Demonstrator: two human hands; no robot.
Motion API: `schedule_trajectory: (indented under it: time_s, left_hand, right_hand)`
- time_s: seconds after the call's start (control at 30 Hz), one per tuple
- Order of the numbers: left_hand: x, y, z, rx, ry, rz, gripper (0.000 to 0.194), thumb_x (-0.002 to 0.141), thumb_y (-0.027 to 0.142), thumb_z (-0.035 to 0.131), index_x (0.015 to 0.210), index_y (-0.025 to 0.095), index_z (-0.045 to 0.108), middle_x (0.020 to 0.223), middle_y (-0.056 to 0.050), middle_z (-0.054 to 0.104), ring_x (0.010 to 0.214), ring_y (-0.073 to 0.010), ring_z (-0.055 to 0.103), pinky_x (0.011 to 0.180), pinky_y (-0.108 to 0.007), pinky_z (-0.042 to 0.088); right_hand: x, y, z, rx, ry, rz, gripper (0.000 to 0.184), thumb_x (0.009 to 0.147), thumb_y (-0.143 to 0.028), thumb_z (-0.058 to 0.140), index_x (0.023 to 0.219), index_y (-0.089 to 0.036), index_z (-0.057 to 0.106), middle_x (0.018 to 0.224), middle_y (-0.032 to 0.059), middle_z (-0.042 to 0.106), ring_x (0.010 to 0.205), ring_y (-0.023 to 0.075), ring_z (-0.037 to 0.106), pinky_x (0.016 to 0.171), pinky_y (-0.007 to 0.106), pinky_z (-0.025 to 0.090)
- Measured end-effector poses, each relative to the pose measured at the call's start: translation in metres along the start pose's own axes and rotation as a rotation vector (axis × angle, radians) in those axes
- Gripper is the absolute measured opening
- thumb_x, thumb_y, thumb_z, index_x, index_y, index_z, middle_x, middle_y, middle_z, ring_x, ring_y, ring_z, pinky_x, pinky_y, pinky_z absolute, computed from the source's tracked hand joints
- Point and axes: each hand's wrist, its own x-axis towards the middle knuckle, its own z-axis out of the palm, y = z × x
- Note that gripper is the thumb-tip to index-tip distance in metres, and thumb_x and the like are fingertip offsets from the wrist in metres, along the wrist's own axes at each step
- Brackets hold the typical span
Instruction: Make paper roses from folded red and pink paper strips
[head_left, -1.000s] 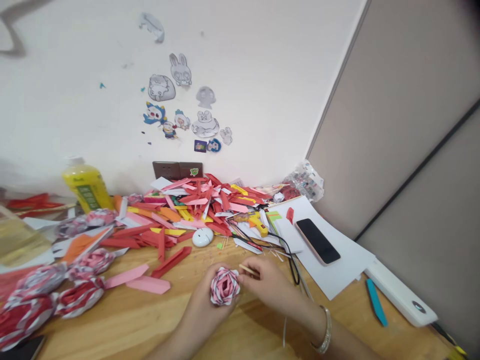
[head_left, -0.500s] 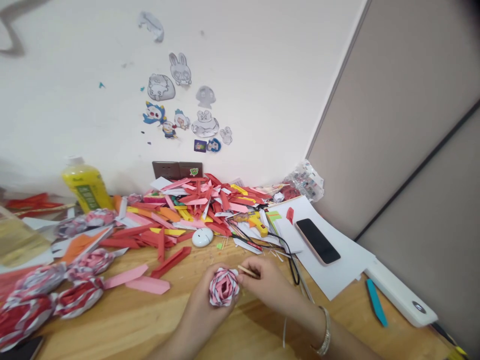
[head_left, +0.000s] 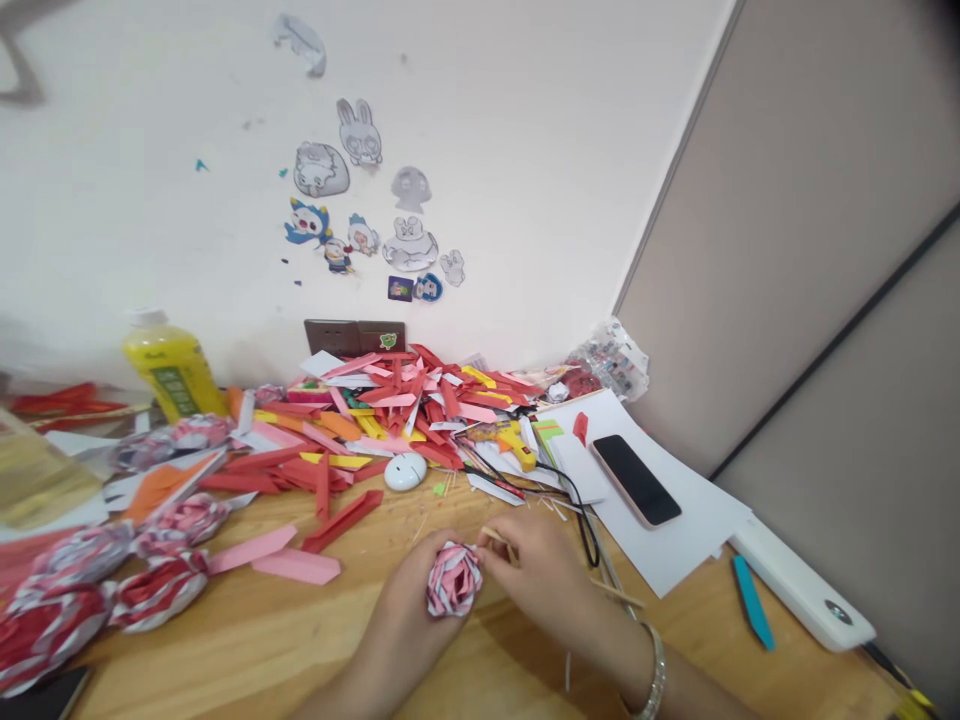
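In the head view my left hand (head_left: 412, 600) is closed around a folded paper flower (head_left: 454, 579) with pink and white petals, its open centre facing me. Close against the flower's right side, my right hand (head_left: 540, 565) pinches a thin wooden stick (head_left: 493, 537) between thumb and fingers. A length of similar pale wood (head_left: 619, 594) shows behind the right wrist; whether it is the same stick I cannot tell. The flower's underside is hidden by the left hand.
Folded paper strips (head_left: 405, 400) are heaped by the wall. Finished paper flowers (head_left: 161, 590) lie left, near a yellow bottle (head_left: 176, 370). A yellow glue gun (head_left: 517, 447) with its black cord, a phone (head_left: 636, 480) and a white earbud case (head_left: 405, 471) lie beyond my hands.
The flower and left hand have shifted slightly right, and the flower has turned a little. My right hand's fingers have changed position on the stick, and pale wood now shows behind the wrist.
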Motion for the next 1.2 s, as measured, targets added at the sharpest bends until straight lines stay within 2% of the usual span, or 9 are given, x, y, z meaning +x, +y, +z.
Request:
schedule_trajectory:
  time_s: [0.17,0.33,0.5,0.73,1.0,1.2]
  left_hand:
    - [-0.0008,-0.0013,0.0002,0.011,-0.015,-0.020,0.026,0.069,0.011,0.052,0.092,0.022,0.055,0.087,-0.002,0.066,0.080,-0.0195,0.063,0.071,-0.029,0.050]
    - [-0.0008,-0.0021,0.0010,0.026,-0.007,-0.019,0.025,0.070,0.014,0.052,0.094,0.022,0.054,0.087,-0.002,0.065,0.080,-0.0198,0.063,0.072,-0.030,0.050]
    - [-0.0002,-0.0012,-0.0001,0.014,-0.019,-0.005,0.026,0.069,0.011,0.053,0.093,0.022,0.055,0.086,-0.002,0.066,0.080,-0.0194,0.063,0.071,-0.029,0.050]
    - [0.0001,-0.0004,0.0003,0.037,0.006,-0.019,0.026,0.067,0.012,0.053,0.091,0.023,0.057,0.084,-0.001,0.067,0.076,-0.0196,0.064,0.068,-0.028,0.051]
    - [0.0001,-0.0002,0.0006,0.011,0.003,-0.037,0.024,0.068,0.014,0.053,0.091,0.022,0.056,0.083,-0.002,0.066,0.075,-0.0195,0.064,0.068,-0.029,0.051]
    - [-0.0015,-0.0038,0.0019,0.028,0.019,-0.026,0.026,0.067,0.013,0.053,0.091,0.022,0.056,0.081,-0.001,0.065,0.074,-0.0191,0.063,0.066,-0.028,0.050]
  right_hand:
    - [-0.0021,-0.0003,0.0033,-0.052,-0.018,-0.014,0.012,0.082,-0.019,0.056,0.072,-0.018,0.063,0.069,0.0005,0.063,0.064,0.0132,0.053,0.056,0.023,0.030]
    - [-0.0033,-0.0023,0.0022,-0.012,-0.027,-0.073,0.013,0.083,-0.015,0.054,0.075,-0.019,0.064,0.074,0.0007,0.066,0.068,0.0134,0.056,0.060,0.022,0.033]
    - [-0.0015,-0.0020,0.0005,0.003,-0.006,0.001,0.011,0.080,-0.019,0.059,0.070,-0.018,0.063,0.068,-0.0007,0.062,0.062,0.0121,0.052,0.056,0.022,0.030]
    - [-0.0013,-0.0008,0.0031,-0.025,0.026,0.053,0.012,0.077,-0.017,0.062,0.065,-0.018,0.060,0.064,-0.0013,0.059,0.061,0.0120,0.050,0.055,0.022,0.029]
    - [-0.0031,-0.0004,0.0059,0.028,-0.003,0.028,0.015,0.080,-0.018,0.060,0.065,-0.017,0.061,0.068,-0.0003,0.062,0.063,0.0122,0.052,0.056,0.022,0.030]
    - [-0.0041,0.0009,0.0076,0.031,-0.055,-0.053,0.019,0.084,-0.016,0.053,0.066,-0.017,0.060,0.067,-0.0007,0.061,0.064,0.0116,0.052,0.056,0.021,0.030]
